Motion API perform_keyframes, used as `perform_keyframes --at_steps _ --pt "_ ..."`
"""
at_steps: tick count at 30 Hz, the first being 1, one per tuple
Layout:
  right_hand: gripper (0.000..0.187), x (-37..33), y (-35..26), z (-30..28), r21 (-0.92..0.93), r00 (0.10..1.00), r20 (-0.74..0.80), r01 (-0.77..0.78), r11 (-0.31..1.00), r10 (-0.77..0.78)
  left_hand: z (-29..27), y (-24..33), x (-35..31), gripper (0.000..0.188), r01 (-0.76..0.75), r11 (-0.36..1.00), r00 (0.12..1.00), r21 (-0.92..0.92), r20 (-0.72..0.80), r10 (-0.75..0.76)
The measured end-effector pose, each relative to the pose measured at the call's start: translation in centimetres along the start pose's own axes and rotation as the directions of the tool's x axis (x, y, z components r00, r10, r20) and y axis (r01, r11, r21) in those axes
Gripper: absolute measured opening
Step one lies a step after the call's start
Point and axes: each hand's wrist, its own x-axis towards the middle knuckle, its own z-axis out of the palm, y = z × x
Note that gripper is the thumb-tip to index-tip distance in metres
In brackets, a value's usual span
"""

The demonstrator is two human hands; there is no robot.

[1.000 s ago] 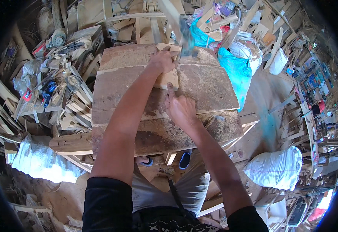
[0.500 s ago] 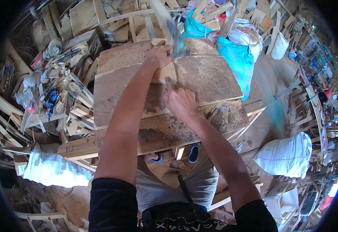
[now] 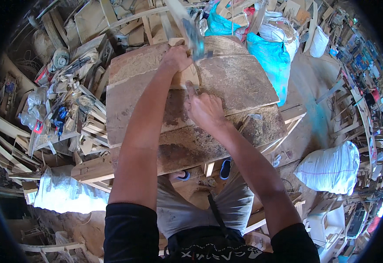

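A pale flat piece of wood (image 3: 186, 78) lies on the brown worktop (image 3: 235, 92). My left hand (image 3: 176, 59) is wrapped over the left side of its far part, fingers closed on it. My right hand (image 3: 204, 107) points forward with the index fingertip touching the wood's near end; its other fingers are loosely curled. Just right of my left hand a blurred grey and teal metal post (image 3: 194, 41) comes down to the worktop beside the wood. It looks like a bandsaw's blade guide, though the blade itself cannot be made out.
Sawdust coats the worktop boards. Wood offcuts (image 3: 93, 127) and a plastic bottle (image 3: 33, 120) crowd the left side. A blue sack (image 3: 268, 61) leans at the far right edge, a white sack (image 3: 329, 168) sits on the floor at right, and another white sack (image 3: 71, 190) at near left.
The view has shifted slightly. Both hands stay on the wood in nearly the same places, and the piece seems barely moved against the metal post.
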Motion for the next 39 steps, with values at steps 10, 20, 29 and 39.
perform_keyframes --at_steps 10,20,29,39 --pt "0.07 0.1 -0.3 -0.4 0.036 1.0 0.002 -0.017 0.999 0.017 0.5 0.0 -0.1 0.062 -0.062 0.996 0.981 0.069 -0.178 0.074" --pt "0.067 0.6 -0.7 0.4 0.068 0.997 -0.064 -0.039 0.997 0.044 0.3 0.3 0.4 0.076 -0.034 0.995 0.995 0.095 -0.091 0.043" --pt "0.066 0.9 -1.0 0.7 0.083 0.998 -0.04 -0.036 0.996 0.039 0.0 -0.1 0.3 0.06 -0.044 0.998 0.991 0.046 -0.124 0.05" --pt "0.062 1.1 -1.8 0.3 0.099 0.996 -0.078 -0.032 0.995 0.04 2.7 -3.6 3.9 0.065 -0.055 0.986 0.991 0.157 -0.113 0.074"
